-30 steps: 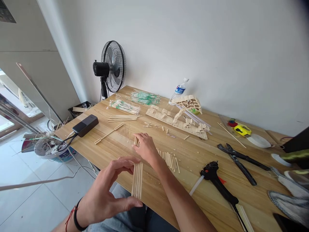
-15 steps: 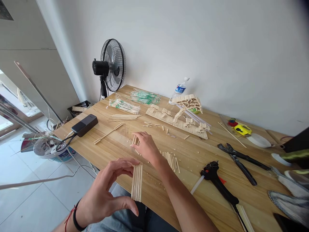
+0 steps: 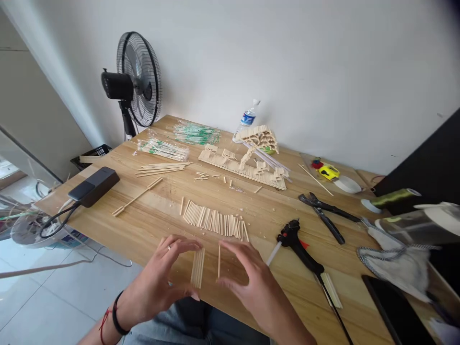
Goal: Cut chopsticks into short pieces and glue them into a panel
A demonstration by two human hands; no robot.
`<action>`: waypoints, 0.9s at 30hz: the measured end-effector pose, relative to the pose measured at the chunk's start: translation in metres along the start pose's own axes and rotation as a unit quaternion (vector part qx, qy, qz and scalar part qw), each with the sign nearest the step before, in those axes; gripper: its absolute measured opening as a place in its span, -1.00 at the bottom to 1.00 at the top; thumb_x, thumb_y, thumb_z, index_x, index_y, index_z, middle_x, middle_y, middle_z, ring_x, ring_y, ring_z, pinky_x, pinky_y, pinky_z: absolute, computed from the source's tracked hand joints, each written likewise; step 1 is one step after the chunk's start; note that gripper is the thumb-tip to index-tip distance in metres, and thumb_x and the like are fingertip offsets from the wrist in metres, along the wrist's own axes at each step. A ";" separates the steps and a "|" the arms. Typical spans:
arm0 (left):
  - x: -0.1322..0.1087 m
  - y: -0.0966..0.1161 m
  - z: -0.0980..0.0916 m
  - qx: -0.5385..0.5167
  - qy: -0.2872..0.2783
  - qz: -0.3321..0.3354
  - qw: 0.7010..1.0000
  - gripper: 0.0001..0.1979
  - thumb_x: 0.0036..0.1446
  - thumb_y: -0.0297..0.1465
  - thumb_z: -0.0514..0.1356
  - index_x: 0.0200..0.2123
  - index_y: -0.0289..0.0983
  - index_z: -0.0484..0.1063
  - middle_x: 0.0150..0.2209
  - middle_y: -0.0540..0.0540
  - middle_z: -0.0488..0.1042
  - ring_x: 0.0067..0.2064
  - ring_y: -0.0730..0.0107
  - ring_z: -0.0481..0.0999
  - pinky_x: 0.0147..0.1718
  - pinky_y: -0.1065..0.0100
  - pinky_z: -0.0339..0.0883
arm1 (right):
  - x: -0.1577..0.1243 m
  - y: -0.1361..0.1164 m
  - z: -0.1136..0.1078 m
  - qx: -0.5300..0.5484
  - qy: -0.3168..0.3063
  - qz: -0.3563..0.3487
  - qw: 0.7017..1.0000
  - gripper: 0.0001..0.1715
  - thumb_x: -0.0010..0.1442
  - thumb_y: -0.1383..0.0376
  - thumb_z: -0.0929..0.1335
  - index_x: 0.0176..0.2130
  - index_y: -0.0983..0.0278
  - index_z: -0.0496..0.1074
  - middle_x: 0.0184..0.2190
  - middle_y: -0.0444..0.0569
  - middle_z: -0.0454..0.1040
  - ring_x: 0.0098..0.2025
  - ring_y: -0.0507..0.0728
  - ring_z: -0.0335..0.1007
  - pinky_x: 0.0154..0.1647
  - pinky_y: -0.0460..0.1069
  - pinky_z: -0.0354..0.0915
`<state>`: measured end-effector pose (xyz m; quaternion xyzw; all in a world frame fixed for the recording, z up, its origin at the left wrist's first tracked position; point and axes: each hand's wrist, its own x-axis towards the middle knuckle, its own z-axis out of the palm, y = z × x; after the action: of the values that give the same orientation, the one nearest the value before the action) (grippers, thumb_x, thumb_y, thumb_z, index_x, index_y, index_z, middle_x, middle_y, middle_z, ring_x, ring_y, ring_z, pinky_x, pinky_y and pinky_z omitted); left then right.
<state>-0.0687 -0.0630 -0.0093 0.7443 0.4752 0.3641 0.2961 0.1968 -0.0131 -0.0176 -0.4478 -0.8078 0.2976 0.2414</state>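
Observation:
Between the thumb and fingers of my left hand stands a small bundle of wooden sticks, side by side like a flat panel. My right hand pinches one short wooden stick by its two ends, just right of the bundle and apart from it. Beyond both hands, a row of short cut sticks lies on the wooden table. A black glue gun with a clear glue stick rests right of my right hand.
At the back stands a stick-built model before a water bottle. Bagged sticks, a black power bank and a fan are on the left. Pliers, a yellow tape measure and a phone lie right.
My right hand has come back from the row of cut sticks with one stick, to beside the bundle in my left hand. The view has turned rightward.

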 end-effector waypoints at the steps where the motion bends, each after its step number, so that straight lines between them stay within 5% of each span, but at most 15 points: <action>1: 0.003 -0.003 0.005 0.012 -0.015 -0.004 1.000 -0.35 0.19 -0.21 0.49 0.26 0.00 0.31 0.19 -0.13 0.54 0.17 0.03 0.52 0.13 0.04 0.48 | -0.012 0.003 0.004 0.001 0.006 0.012 1.000 -0.16 0.16 0.42 0.59 0.30 -0.04 0.38 0.12 -0.01 0.59 0.22 0.37 0.50 0.23 0.32 0.49; 8: 0.019 -0.021 0.032 0.115 -0.070 -0.012 0.991 -0.27 0.02 -0.45 0.57 0.23 -0.09 0.42 0.11 -0.17 0.60 0.20 -0.13 0.48 0.15 -0.07 0.43 | -0.029 0.009 0.016 -0.007 0.034 0.046 0.998 -0.10 0.09 0.51 0.60 0.29 0.03 0.38 0.19 0.05 0.55 0.27 0.42 0.43 0.31 0.41 0.39; 17: 0.021 -0.028 0.024 0.119 -0.093 0.012 0.988 -0.21 0.11 -0.50 0.45 0.36 -0.04 0.31 0.18 -0.14 0.57 0.27 -0.06 0.44 0.26 -0.09 0.37 | -0.031 0.004 -0.003 -0.008 0.014 0.040 0.999 -0.16 0.14 0.43 0.60 0.31 0.03 0.38 0.25 0.02 0.53 0.31 0.36 0.41 0.36 0.33 0.38; 19: 0.022 -0.029 0.022 0.115 -0.091 0.013 0.989 -0.22 0.10 -0.50 0.44 0.36 -0.02 0.32 0.17 -0.13 0.58 0.26 -0.05 0.46 0.28 -0.09 0.36 | -0.037 0.017 -0.018 -0.029 0.038 0.046 0.998 -0.27 0.28 0.31 0.53 0.34 0.01 0.34 0.28 0.03 0.50 0.32 0.34 0.40 0.35 0.33 0.38; 22: 0.022 -0.030 0.023 0.121 -0.088 0.015 0.989 -0.24 0.12 -0.48 0.43 0.35 -0.02 0.33 0.17 -0.15 0.58 0.27 -0.07 0.45 0.28 -0.10 0.36 | -0.043 0.054 -0.047 -0.126 0.187 0.117 0.967 -0.53 0.45 0.10 0.36 0.27 0.09 0.40 0.25 0.14 0.49 0.30 0.40 0.38 0.31 0.39 0.36; 24: 0.022 -0.030 0.024 0.124 -0.088 0.019 0.988 -0.27 0.12 -0.48 0.42 0.33 -0.03 0.34 0.17 -0.16 0.57 0.26 -0.07 0.46 0.28 -0.11 0.37 | -0.044 0.083 -0.063 -0.191 0.261 0.153 0.934 -0.48 0.42 0.02 0.33 0.23 0.19 0.42 0.17 0.24 0.49 0.27 0.46 0.37 0.29 0.40 0.34; 27: 0.027 -0.027 0.026 0.109 -0.085 0.033 0.990 -0.31 0.08 -0.49 0.43 0.26 -0.06 0.38 0.17 -0.15 0.56 0.24 -0.06 0.49 0.30 -0.11 0.36 | -0.040 0.118 -0.076 -0.210 0.269 0.191 0.921 -0.42 0.32 0.01 0.35 0.19 0.27 0.44 0.09 0.26 0.51 0.20 0.46 0.42 0.21 0.36 0.41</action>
<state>-0.0532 -0.0310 -0.0377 0.8157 0.4605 0.2549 0.2401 0.3343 0.0220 -0.0515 -0.6968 -0.6558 0.0300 0.2889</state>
